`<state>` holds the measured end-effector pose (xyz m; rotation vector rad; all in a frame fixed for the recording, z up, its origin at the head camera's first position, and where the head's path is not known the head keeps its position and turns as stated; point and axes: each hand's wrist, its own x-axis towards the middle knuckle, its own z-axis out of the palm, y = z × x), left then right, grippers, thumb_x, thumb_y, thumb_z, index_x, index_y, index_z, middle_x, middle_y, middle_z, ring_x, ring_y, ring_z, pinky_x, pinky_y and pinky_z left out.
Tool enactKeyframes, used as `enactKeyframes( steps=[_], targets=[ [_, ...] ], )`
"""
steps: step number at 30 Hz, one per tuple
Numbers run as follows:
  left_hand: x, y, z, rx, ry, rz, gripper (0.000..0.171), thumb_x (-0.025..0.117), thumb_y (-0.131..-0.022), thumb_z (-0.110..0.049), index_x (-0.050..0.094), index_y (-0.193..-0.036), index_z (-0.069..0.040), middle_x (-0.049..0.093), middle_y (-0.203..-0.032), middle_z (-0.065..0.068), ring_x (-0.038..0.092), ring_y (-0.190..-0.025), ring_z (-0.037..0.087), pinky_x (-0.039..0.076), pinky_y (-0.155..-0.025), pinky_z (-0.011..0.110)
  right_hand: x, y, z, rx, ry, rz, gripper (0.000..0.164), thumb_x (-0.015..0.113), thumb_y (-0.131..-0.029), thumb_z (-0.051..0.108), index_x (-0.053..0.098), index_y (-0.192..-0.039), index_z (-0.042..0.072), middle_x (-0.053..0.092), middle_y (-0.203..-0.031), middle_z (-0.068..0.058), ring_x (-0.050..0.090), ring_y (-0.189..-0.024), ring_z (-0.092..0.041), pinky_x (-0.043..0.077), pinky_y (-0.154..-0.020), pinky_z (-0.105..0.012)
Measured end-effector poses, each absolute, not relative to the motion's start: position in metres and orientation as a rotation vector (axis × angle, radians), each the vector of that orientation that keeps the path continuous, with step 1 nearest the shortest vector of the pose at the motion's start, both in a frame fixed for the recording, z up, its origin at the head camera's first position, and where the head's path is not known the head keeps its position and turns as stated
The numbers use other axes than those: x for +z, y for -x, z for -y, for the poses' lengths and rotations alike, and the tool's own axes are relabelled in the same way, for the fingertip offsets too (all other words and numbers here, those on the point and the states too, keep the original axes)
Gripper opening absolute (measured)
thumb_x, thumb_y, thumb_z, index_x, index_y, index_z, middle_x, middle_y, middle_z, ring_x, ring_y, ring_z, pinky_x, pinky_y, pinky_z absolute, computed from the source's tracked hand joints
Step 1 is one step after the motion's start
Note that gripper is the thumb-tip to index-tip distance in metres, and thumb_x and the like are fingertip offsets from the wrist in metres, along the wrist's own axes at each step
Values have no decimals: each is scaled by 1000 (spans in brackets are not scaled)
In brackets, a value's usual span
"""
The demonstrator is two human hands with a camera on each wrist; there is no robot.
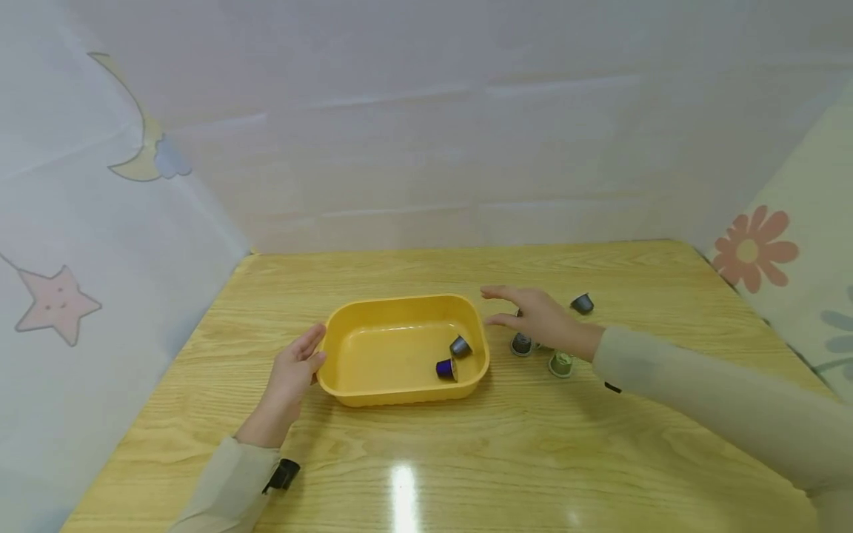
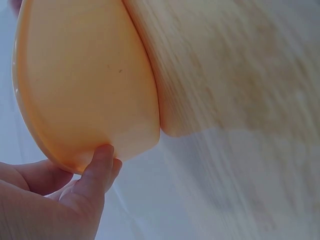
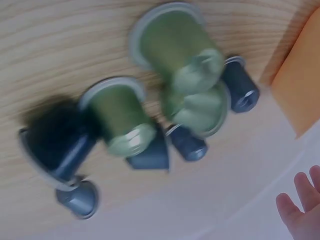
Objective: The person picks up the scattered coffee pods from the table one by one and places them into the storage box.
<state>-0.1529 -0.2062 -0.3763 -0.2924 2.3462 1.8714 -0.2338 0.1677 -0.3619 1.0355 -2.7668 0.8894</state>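
A yellow plastic tub point(image 1: 373, 348) sits on the wooden table, with a purple coffee capsule point(image 1: 444, 369) and a dark grey coffee capsule point(image 1: 460, 346) inside, toward its right end. My left hand point(image 1: 292, 374) grips the tub's left end; in the left wrist view its thumb and fingers point(image 2: 102, 155) pinch the wall near the rim. My right hand point(image 1: 543, 320), fingers apart and holding nothing, hovers just right of the tub above a group of capsules. Green capsules point(image 3: 117, 117) and dark ones point(image 3: 62, 140) show in the right wrist view; from the head, my hand hides some.
One dark capsule point(image 1: 583, 303) lies apart behind my right wrist, and a green one point(image 1: 561, 363) lies in front of it. Pale printed cloth point(image 1: 426, 148) borders the table point(image 1: 413, 444) at the back and sides.
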Motion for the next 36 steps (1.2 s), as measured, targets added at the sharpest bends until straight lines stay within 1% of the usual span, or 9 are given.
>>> enactKeyframes(
  steps=[3, 7, 11, 14, 15, 18, 21, 24, 36],
  targets=[
    [-377, 154, 207, 1872, 301, -2347, 54, 40, -104, -1, 23, -155, -8, 23, -159, 9, 28, -142, 28, 49, -86, 24, -359, 233, -183, 877, -972, 2800, 49, 68, -92, 15, 53, -136, -2, 59, -129, -21, 65, -76, -27, 52, -69, -39],
    [-377, 154, 207, 1876, 303, -2345, 55, 40, -104, 0, 23, -155, -7, 22, -159, 9, 29, -142, 28, 49, -84, 22, -360, 233, -203, 865, -912, 2831, 47, 66, -93, 12, 54, -136, -3, 57, -131, -24, 66, -93, -29, 51, -67, -38],
    [-377, 154, 209, 1879, 309, -2343, 55, 40, -104, 0, 23, -155, -7, 22, -159, 9, 29, -141, 29, 49, -82, 21, -367, 237, -222, 799, -909, 2811, 46, 68, -92, 10, 55, -134, -3, 57, -131, -25, 66, -98, -33, 54, -81, -46],
    [-378, 155, 209, 1879, 316, -2343, 55, 40, -103, 0, 23, -155, -7, 23, -158, 9, 31, -141, 30, 50, -82, 22, -370, 241, -233, 741, -919, 2783, 45, 69, -91, 9, 57, -132, -3, 60, -126, -24, 65, -73, -26, 54, -73, -45],
    [-378, 155, 209, 1878, 318, -2343, 55, 40, -103, 0, 23, -155, -7, 23, -158, 9, 31, -140, 30, 50, -82, 23, -371, 242, -237, 722, -915, 2777, 45, 69, -90, 9, 57, -132, -3, 61, -125, -24, 63, -70, -23, 53, -71, -44],
    [-378, 155, 209, 1878, 324, -2346, 54, 40, -103, 0, 24, -155, -7, 23, -158, 9, 32, -140, 29, 49, -82, 23, -373, 245, -247, 660, -904, 2761, 45, 70, -89, 8, 58, -130, -5, 62, -122, -24, 64, -74, -26, 53, -72, -45],
    [-377, 155, 209, 1879, 325, -2348, 54, 40, -103, 0, 24, -155, -7, 23, -158, 9, 31, -140, 29, 49, -81, 21, -373, 247, -256, 661, -886, 2778, 46, 70, -90, 8, 56, -132, -5, 60, -126, -26, 63, -104, -38, 50, -86, -54],
    [-377, 155, 209, 1887, 317, -2344, 54, 40, -103, 1, 24, -154, -6, 23, -158, 10, 32, -140, 29, 49, -80, 20, -374, 250, -263, 679, -894, 2798, 49, 69, -91, 9, 53, -135, -5, 57, -129, -27, 55, -115, -44, 46, -92, -58],
    [-377, 155, 209, 1891, 281, -2352, 54, 38, -103, 1, 22, -154, -4, 22, -159, 11, 30, -140, 29, 49, -77, 18, -391, 258, -283, 586, -1014, 2623, 53, 75, -80, -4, 55, -130, -8, 61, -122, -28, 61, -106, -43, 52, -84, -55]
  ],
)
